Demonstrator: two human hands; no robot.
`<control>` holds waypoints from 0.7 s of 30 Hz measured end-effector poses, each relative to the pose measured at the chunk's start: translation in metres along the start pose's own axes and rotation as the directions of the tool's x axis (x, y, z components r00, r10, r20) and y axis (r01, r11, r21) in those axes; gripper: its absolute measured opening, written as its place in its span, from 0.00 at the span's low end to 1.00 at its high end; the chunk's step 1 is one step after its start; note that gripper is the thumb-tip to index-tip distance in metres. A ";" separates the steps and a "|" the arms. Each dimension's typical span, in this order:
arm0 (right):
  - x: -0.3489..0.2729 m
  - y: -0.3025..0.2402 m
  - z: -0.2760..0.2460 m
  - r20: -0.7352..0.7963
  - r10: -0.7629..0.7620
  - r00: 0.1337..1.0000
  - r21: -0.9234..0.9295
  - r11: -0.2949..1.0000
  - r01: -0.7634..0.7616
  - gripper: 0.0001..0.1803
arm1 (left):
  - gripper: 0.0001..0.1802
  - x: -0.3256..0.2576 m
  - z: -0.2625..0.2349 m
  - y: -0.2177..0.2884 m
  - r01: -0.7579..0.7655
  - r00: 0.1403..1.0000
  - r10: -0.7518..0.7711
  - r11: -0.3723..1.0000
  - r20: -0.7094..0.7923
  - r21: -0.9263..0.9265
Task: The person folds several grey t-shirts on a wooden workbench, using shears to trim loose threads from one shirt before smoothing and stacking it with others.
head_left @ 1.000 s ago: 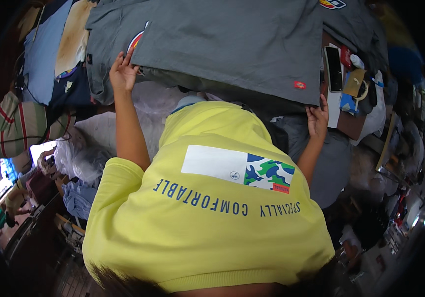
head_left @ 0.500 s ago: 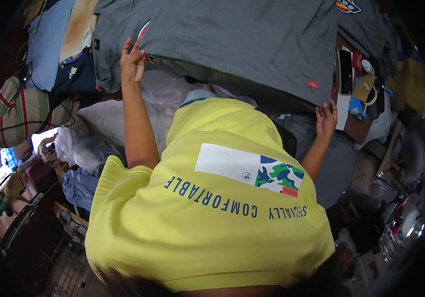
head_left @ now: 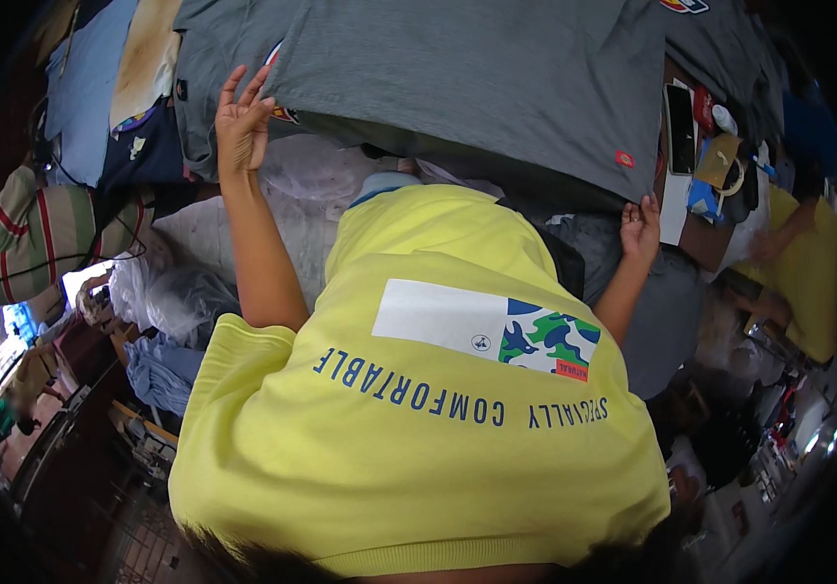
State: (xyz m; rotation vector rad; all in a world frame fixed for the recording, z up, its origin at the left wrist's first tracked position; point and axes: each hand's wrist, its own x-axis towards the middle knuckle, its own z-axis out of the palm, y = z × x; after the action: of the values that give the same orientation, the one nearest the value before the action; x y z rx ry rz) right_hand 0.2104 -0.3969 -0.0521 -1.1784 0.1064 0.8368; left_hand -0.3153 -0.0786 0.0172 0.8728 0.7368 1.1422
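A grey T-shirt [head_left: 457,88] is spread in front of me, its hem running across between my hands, with a small red tag near the right end. My left hand [head_left: 241,127] pinches the hem's left end between thumb and a finger, the other fingers raised. At the right corner, my right hand [head_left: 640,232] grips the cloth with bent fingertips. A second grey garment [head_left: 202,97] lies beneath at the left, and part of a colourful print shows beside my left fingers.
A black phone [head_left: 679,128], a tape roll [head_left: 733,179] and small items lie right of the shirt. Blue cloth [head_left: 92,88] hangs at far left. A person in a striped shirt [head_left: 43,238] is at left; another in yellow [head_left: 806,273] at right. Clear plastic [head_left: 311,165] lies below the hem.
My left hand has shifted slightly left and up, and the shirt's left edge has moved with it. My right hand stays at its corner. The person in yellow has come further into view.
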 end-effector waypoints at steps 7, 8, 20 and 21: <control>-0.003 0.004 0.000 0.055 -0.030 0.998 -0.005 1.000 0.030 0.23 | 0.33 0.005 -0.017 -0.008 0.012 1.000 -0.012 1.000 0.002 0.027; -0.004 0.004 0.002 0.066 -0.036 0.997 -0.010 0.999 0.037 0.26 | 0.33 0.006 -0.026 -0.013 0.018 1.000 -0.018 1.000 0.008 0.009; -0.029 -0.007 0.037 0.033 -0.119 0.992 -0.246 0.961 0.123 0.26 | 0.33 0.014 -0.053 -0.038 0.133 0.989 -0.129 0.990 -0.071 0.056; -0.029 -0.006 0.037 0.042 -0.124 0.991 -0.240 0.962 0.131 0.26 | 0.33 0.016 -0.056 -0.038 0.137 0.989 -0.133 0.989 -0.066 0.055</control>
State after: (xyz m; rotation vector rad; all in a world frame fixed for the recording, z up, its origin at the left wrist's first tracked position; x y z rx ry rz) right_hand 0.1814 -0.3816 -0.0177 -1.3877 -0.0963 0.7662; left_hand -0.3420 -0.0583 -0.0438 0.8274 0.8716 1.0348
